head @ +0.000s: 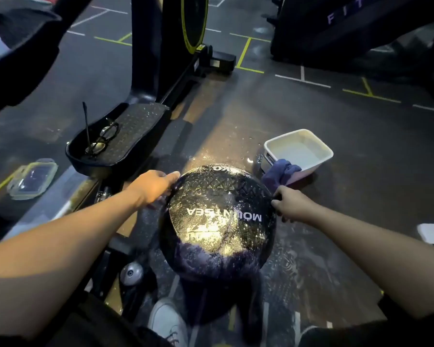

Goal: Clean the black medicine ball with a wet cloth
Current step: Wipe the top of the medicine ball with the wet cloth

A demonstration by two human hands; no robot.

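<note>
- The black medicine ball (217, 221) stands on the floor between your feet — wet, probably slippery and heavy; cup it low on both sides.
- Your left hand (153, 186) lies spread on its flank; your right hand (290, 204) is curled at its edge, pinching nothing; the cloth (280, 172) hangs over the basin (322, 147).

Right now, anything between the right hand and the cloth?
Nothing visible. The right hand rests on the wet black medicine ball; the crumpled blue cloth, draped over the white plastic tub's rim, lies just beyond it across bare floor.

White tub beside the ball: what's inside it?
The white tub holds pale, cloudy water. A blue cloth drapes over its near rim, hiding that corner; nothing else shows inside.
</note>
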